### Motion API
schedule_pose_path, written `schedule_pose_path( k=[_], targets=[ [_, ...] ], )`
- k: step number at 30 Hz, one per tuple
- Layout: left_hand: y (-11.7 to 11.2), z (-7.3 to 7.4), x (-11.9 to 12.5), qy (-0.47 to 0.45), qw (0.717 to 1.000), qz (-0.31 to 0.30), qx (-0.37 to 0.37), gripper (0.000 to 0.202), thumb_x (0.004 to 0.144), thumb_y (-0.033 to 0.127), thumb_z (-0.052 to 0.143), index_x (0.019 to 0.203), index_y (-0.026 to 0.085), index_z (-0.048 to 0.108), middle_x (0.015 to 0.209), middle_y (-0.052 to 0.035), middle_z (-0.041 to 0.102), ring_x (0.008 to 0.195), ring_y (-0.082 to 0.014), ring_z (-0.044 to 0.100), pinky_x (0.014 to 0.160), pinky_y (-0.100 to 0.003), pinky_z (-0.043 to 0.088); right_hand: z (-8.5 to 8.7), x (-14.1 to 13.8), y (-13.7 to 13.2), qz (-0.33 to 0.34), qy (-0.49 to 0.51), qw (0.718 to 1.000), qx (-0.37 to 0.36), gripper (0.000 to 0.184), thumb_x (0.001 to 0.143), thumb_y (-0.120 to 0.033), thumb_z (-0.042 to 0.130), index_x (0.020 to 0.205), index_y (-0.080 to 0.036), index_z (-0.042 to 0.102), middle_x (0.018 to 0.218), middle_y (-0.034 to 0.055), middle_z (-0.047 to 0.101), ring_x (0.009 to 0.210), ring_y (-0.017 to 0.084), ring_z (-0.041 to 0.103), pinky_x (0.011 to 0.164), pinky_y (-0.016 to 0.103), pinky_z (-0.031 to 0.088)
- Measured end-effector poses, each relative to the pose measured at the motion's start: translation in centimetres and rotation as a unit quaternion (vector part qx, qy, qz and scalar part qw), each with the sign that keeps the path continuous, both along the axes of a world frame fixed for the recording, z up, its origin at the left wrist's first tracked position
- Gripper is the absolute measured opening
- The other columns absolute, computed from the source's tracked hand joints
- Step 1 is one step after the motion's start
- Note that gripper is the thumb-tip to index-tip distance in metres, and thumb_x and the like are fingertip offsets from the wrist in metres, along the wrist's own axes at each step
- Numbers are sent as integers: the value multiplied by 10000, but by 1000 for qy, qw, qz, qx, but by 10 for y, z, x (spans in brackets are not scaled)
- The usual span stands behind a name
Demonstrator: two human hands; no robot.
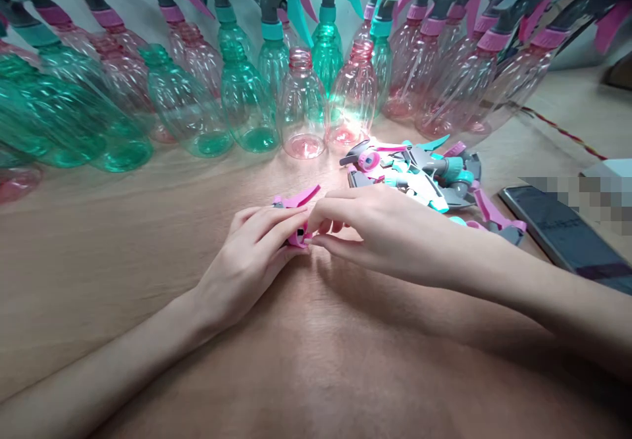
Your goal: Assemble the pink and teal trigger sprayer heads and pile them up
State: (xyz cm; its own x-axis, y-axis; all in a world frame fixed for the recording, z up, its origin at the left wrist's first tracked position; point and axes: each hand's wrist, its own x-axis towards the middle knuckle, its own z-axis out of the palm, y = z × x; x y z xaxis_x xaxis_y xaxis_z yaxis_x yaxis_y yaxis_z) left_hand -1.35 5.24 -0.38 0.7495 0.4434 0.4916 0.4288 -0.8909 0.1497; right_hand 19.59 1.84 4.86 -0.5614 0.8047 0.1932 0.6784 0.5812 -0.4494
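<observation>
My left hand (247, 248) is closed around a spray trigger head (299, 235) low over the table. The head's pink lever sticks out beyond my fingers, and its pink collar faces my right hand; most of its grey body is covered. At that collar, my right hand (360, 222) has thumb and fingertips drawn together in a pinch. Whether a small part sits between those fingertips is hidden. Behind my right hand lies a pile of loose spray heads (419, 169) in grey, pink, turquoise and white.
Clear pink and green bottles line the back, such as an open pink bottle (302, 116) and an open green bottle (247, 110); many others wear spray heads. A phone (567, 228) lies at the right, near a twisted red and yellow cord (563, 131). All stand on a wooden table (123, 241).
</observation>
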Motion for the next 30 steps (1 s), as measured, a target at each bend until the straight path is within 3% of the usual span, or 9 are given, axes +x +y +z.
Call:
schedule_pose_path(
  k=[5, 11, 16, 30],
  targets=[
    [-1, 0, 0, -50, 998, -44, 6, 311, 880, 184, 602, 1174, 145, 507, 1051, -77, 668, 968, -185, 635, 915, -340, 468, -7, 0, -1, -3, 45, 999, -24, 54, 852, -193, 571, 842, -147, 546, 750, -25, 611, 647, 81, 524, 566, 209, 362],
    [-6, 0, 0, -112, 993, -34, -19, 304, 857, 287, 644, 1123, 216, 514, 926, -2, 700, 842, -149, 670, 837, -305, 528, -8, 1, -2, 10, 75, 995, -68, 150, 828, -199, 591, 810, -176, 444, 729, -46, 569, 612, 61, 520, 517, 177, 355],
    [-6, 0, 1, -110, 991, -64, -29, 265, 856, 270, 648, 1091, 221, 535, 938, -9, 717, 863, -155, 680, 842, -322, 533, -9, 2, 0, 8, 72, 991, -113, 173, 805, -232, 598, 797, -188, 432, 690, -53, 551, 571, 71, 516, 480, 194, 338],
    [-4, -3, 0, -113, 991, -70, -26, 245, 850, 183, 648, 1070, 213, 543, 968, -38, 717, 919, -180, 679, 830, -350, 545, -24, -6, 1, -4, 135, 981, -138, 240, 808, -251, 554, 758, -229, 321, 676, -51, 558, 600, 92, 516, 496, 213, 309]
  ],
)
